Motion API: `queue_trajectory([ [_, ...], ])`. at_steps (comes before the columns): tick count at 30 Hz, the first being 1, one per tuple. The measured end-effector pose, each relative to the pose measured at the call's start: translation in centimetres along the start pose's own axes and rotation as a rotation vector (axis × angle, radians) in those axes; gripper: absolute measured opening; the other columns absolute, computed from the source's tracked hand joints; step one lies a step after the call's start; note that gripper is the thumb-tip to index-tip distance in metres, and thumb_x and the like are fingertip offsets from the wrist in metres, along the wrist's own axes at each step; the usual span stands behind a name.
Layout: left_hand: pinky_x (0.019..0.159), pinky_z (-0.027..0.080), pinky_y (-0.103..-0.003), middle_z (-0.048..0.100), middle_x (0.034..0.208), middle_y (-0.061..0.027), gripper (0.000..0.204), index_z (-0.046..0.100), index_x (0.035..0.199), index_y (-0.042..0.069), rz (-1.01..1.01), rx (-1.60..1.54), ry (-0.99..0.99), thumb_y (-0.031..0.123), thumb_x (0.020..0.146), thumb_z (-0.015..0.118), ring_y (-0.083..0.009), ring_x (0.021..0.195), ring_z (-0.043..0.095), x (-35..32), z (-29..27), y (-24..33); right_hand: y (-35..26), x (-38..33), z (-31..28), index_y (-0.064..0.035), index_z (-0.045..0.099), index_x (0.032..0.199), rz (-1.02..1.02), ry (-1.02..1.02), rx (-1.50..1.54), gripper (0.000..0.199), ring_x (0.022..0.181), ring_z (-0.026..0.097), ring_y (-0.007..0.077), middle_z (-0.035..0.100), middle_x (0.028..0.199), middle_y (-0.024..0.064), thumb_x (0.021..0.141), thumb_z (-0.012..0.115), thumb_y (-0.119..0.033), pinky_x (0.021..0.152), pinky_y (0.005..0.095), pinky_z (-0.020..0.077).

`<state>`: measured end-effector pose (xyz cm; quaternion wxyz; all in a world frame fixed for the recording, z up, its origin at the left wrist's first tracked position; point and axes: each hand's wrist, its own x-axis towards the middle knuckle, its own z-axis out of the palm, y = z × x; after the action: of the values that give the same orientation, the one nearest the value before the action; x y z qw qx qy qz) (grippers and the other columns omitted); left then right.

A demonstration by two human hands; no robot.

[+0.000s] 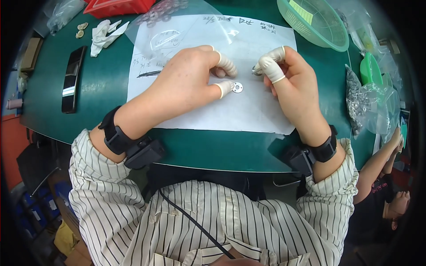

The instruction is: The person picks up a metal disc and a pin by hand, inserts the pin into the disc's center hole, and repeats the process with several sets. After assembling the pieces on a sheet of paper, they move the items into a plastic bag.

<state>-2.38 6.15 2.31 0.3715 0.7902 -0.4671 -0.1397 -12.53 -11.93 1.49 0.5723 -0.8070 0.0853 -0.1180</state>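
Note:
A small round metal disc [238, 88] with a centre hole and tiny holes round it lies on the white paper [213, 116]. My left hand [188, 73] is beside it, the thumb tip at the disc's left edge and the index finger apart from the thumb. White finger cots cover the thumb and index finger of both hands. To the right, my right hand [290, 73] pinches a small shiny metal part [254, 70] between thumb and fingers. Most of that part is hidden by the fingertips.
A clear plastic bag [195, 26] with several metal rings lies across the paper's far left. Beyond are a red tray [117, 6] and a green basket [321, 33]. A phone [73, 80] and white cloth [106, 37] sit left; a bag of metal parts [355, 99] and another person's arm [377, 164] are right.

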Motion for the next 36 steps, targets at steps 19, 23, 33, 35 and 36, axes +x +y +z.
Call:
queue_trajectory([
  [19, 0.066, 0.049, -0.026, 0.064, 0.082, -0.0026, 0.013, 0.067, 0.082, 0.005, 0.121, 0.014, -0.036, 0.004, 0.07, 0.072, -0.0162, 0.074, 0.06, -0.1, 0.1, -0.1, 0.2, -0.3, 0.2, 0.0, 0.056, 0.085, -0.134, -0.09, -0.198, 0.013, 0.066, 0.055, 0.0081, 0.059, 0.073, 0.0012, 0.087, 0.064, -0.01, 0.061, 0.0214, 0.0457],
  [23, 0.064, 0.048, -0.026, 0.063, 0.083, -0.004, 0.013, 0.068, 0.082, 0.005, 0.078, 0.029, -0.023, 0.005, 0.07, 0.073, -0.0171, 0.073, 0.06, -0.2, 0.3, -0.4, 0.1, -0.4, 0.3, 0.0, 0.058, 0.084, -0.115, -0.1, -0.216, 0.013, 0.065, 0.054, 0.0083, 0.06, 0.072, 0.0021, 0.086, 0.065, -0.011, 0.06, 0.0216, 0.0454],
  [33, 0.063, 0.048, -0.028, 0.06, 0.081, -0.0066, 0.013, 0.068, 0.083, 0.004, 0.078, 0.054, -0.005, 0.006, 0.07, 0.072, -0.0191, 0.071, 0.059, 0.0, 0.7, -0.6, 0.1, -0.5, 0.6, -0.0006, 0.059, 0.083, -0.274, -0.14, -0.389, 0.013, 0.063, 0.053, 0.0107, 0.059, 0.072, 0.0041, 0.083, 0.068, -0.011, 0.058, 0.0234, 0.0445],
  [35, 0.063, 0.048, -0.028, 0.059, 0.08, -0.0068, 0.013, 0.068, 0.083, 0.004, 0.096, 0.067, 0.008, 0.005, 0.07, 0.072, -0.0196, 0.07, 0.059, -0.1, 0.7, -0.7, 0.0, -0.5, 0.6, -0.0013, 0.059, 0.082, -0.331, -0.142, -0.43, 0.012, 0.062, 0.054, 0.0144, 0.058, 0.071, 0.0054, 0.081, 0.069, -0.009, 0.057, 0.0254, 0.0442],
  [36, 0.063, 0.048, -0.028, 0.059, 0.079, -0.0069, 0.013, 0.068, 0.083, 0.004, 0.106, 0.074, 0.014, 0.005, 0.07, 0.072, -0.0199, 0.07, 0.059, -0.1, 0.8, -0.7, -0.1, -0.5, 0.7, -0.0013, 0.059, 0.082, -0.33, -0.148, -0.433, 0.012, 0.062, 0.054, 0.0144, 0.058, 0.071, 0.0054, 0.081, 0.069, -0.009, 0.057, 0.0254, 0.0442],
])
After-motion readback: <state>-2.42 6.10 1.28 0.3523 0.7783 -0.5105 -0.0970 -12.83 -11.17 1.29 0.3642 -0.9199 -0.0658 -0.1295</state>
